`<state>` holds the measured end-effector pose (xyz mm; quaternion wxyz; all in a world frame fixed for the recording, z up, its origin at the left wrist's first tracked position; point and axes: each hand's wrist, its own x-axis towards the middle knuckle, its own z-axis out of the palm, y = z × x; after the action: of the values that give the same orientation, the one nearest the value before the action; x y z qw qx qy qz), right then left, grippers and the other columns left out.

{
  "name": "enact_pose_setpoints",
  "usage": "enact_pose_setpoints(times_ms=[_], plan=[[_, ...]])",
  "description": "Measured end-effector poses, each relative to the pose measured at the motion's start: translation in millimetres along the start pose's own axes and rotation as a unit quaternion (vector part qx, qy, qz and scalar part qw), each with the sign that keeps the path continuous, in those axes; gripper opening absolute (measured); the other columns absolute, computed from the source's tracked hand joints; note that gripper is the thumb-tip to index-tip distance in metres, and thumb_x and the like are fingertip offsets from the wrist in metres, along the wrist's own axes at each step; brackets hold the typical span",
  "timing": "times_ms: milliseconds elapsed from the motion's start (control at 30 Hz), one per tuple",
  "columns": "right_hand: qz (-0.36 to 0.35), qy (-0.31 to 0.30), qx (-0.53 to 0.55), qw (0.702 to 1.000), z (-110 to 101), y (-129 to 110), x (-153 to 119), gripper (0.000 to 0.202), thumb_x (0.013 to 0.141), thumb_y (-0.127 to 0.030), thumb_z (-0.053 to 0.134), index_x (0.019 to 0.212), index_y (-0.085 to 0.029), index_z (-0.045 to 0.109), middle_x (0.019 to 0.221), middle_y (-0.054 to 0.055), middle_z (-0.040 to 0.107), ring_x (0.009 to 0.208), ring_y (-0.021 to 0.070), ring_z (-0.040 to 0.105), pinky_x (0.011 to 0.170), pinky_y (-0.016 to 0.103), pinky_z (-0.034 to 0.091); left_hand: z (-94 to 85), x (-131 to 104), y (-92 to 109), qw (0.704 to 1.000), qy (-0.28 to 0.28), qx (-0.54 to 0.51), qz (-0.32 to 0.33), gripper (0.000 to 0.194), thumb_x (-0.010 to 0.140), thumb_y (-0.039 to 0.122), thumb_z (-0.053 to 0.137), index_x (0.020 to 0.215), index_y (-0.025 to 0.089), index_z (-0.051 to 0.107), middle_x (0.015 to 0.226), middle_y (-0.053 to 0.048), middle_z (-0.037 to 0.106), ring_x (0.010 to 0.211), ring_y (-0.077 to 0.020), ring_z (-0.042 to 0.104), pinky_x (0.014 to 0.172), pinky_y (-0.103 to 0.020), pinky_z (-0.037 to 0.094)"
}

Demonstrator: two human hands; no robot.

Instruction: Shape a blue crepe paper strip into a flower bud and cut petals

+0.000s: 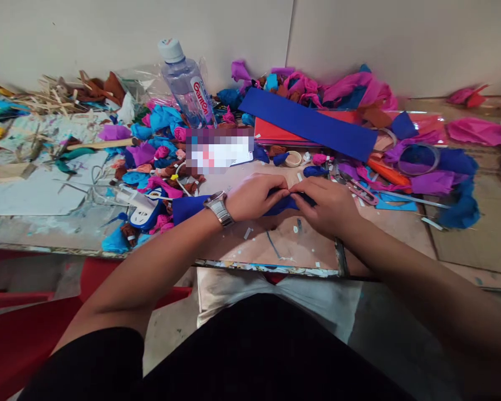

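A dark blue strip of crepe paper lies low over the near part of the table and runs behind my left wrist to my fingers. My left hand, with a metal watch on its wrist, pinches the strip's gathered part between thumb and fingers. My right hand meets it fingertip to fingertip and pinches the same blue paper. Most of what lies between the fingertips is hidden. A small blue paper bundle rests just beyond my right hand.
Behind my hands stands a water bottle. A blue paper strip lies across red sheets. A pink cutter and a tape ring are at right. On the left are a glue gun and wooden sticks.
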<state>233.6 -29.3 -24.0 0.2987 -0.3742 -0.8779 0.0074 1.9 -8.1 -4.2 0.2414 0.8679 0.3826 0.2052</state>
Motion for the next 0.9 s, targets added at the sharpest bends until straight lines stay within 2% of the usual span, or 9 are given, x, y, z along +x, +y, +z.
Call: enact_pose_setpoints(times_ms=[233, 633, 900], plan=[[0.021, 0.006, 0.061, 0.998, 2.4, 1.6, 2.5, 0.009, 0.103, -0.028, 0.061, 0.105, -0.025, 0.069, 0.101, 0.008, 0.076, 0.096, 0.0275, 0.071, 0.084, 0.042, 0.055, 2.9, 0.2, -2.1, 0.999, 0.024, 0.021, 0.015, 0.031, 0.105, 0.04, 0.051, 0.1, 0.02, 0.075, 0.087, -0.003, 0.075, 0.08, -0.0175, 0.063, 0.075, -0.031, 0.041], [0.035, -0.004, 0.1, 0.994, 2.7, 2.0, 2.9, 0.008, 0.102, -0.026, 0.06, 0.104, -0.023, 0.067, 0.101, 0.008, 0.075, 0.097, 0.0281, 0.069, 0.086, 0.043, 0.052, -0.6, -0.3, 3.4, 0.999, 0.017, 0.047, 0.019, 0.031, 0.106, 0.038, 0.05, 0.099, 0.019, 0.074, 0.09, -0.003, 0.075, 0.082, -0.0176, 0.064, 0.075, -0.031, 0.042], [0.034, -0.015, 0.084, 0.996, 4.5, 3.4, 3.4, 0.007, 0.101, -0.025, 0.06, 0.104, -0.023, 0.066, 0.104, 0.01, 0.075, 0.099, 0.0308, 0.066, 0.086, 0.045, 0.048, 1.5, -0.7, -0.3, 0.995, 0.027, 0.075, 0.054, 0.03, 0.107, 0.036, 0.05, 0.101, 0.019, 0.074, 0.09, -0.004, 0.073, 0.085, -0.019, 0.064, 0.076, -0.033, 0.043]])
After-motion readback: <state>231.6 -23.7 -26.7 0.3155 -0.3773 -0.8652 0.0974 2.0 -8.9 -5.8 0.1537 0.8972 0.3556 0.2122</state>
